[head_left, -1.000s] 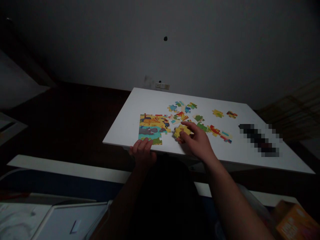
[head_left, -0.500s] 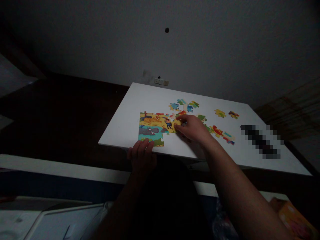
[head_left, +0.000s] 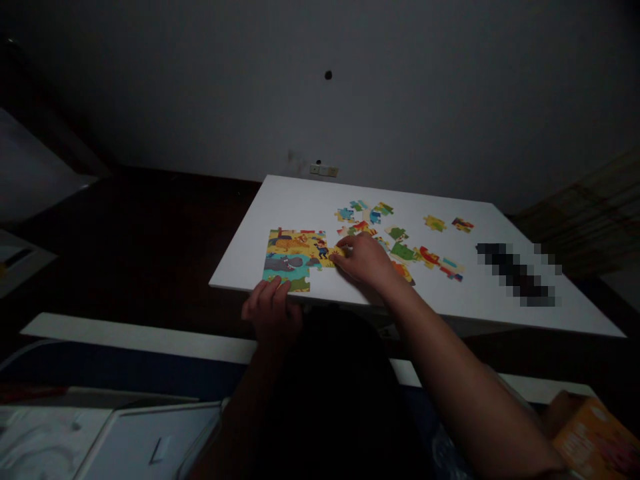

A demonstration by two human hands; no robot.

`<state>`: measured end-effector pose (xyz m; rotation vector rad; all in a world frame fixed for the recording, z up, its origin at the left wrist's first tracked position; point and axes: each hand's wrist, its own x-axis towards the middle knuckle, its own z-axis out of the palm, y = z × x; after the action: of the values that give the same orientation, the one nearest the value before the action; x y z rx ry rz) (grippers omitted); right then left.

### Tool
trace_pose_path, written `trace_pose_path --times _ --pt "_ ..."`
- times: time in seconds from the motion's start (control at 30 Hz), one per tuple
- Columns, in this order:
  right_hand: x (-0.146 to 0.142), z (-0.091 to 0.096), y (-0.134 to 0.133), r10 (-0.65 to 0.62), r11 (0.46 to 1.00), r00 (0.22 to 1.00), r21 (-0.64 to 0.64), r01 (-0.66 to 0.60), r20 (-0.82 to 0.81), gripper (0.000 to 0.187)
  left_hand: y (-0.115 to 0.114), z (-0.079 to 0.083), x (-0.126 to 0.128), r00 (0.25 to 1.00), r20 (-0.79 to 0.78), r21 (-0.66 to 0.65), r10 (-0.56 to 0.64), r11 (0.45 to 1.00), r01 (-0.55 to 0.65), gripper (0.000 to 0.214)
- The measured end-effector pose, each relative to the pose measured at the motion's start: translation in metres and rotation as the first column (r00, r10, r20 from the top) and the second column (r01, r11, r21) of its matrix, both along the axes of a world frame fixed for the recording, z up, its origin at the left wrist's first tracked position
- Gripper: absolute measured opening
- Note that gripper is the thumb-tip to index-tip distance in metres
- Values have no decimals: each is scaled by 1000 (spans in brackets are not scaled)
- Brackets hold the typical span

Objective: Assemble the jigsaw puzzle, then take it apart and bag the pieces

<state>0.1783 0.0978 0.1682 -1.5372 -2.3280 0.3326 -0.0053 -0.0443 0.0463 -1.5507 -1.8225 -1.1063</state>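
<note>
One block of joined puzzle pcs [head_left: 287, 262] is seen in the head view, left of ctr, laid flat at the near edge of the white table [head_left: 240, 257]; a grey hippo can be made out on it. That part is judged done. Its lower-right outline is stepped, so the picture looks unfinished on that side.

At the block's R edge, a yellow pc [head_left: 339, 253] is pinched btwn thumb and fingertips of the right hand [head_left: 364, 259], which is nearly closed. Whether the pc is locked in can't be told. By the left hand [head_left: 273, 308], nothing is gripped: its fingers are loosely bent and rested on the block's btm edge.

Approx. a dozen pcs are left loose, some partly hidden: a blue pc [head_left: 345, 214] w/ others at upper ctr, a green pc [head_left: 403, 251], red pc [head_left: 429, 256] and orange pc [head_left: 404, 272] right of ctr, plus a yellow-green pc [head_left: 435, 223] farther off, upper right. A pixelated dark object [head_left: 517, 275] is seen at far R.
</note>
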Motion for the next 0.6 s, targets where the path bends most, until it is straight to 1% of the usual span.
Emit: trace_pose_path --times 0.03,0.1,0.17,0.2,0.23,0.3,0.37,0.43,0.5,0.6 --pt "1 0 -4 -4 1000 1000 11 5 -23 38 -1 3 1 1000 20 -27 -7 1000 7 39" --pt "8 1 -14 -24 999 996 43 28 -89 36 -6 13 3 998 63 -146 -31 989 40 41" --pt "23 2 -24 -59 992 983 95 77 -173 33 -11 29 3 995 90 -293 -36 954 61 44" --pt "34 2 -29 -79 987 973 123 107 -216 31 -13 40 4 996 86 -338 -24 940 52 45" --pt "46 2 -32 -99 980 962 145 139 -254 29 -13 51 5 997 79 -356 -13 934 41 46" --pt "74 0 -37 -136 966 940 169 196 -312 26 -10 72 11 997 68 -361 -36 931 58 46" --pt "104 -2 -37 -176 956 923 164 243 -343 24 1 91 20 992 68 -385 -106 915 124 45" --pt "133 -4 -34 -212 949 911 149 279 -355 24 18 104 32 978 52 -456 -201 866 202 45" --pt "158 -6 -29 -230 945 906 141 295 -355 26 37 110 43 956 8 -514 -292 819 254 48" --pt "187 -12 -23 -221 941 912 170 292 -345 27 61 108 51 920 -46 -595 -389 751 288 55"
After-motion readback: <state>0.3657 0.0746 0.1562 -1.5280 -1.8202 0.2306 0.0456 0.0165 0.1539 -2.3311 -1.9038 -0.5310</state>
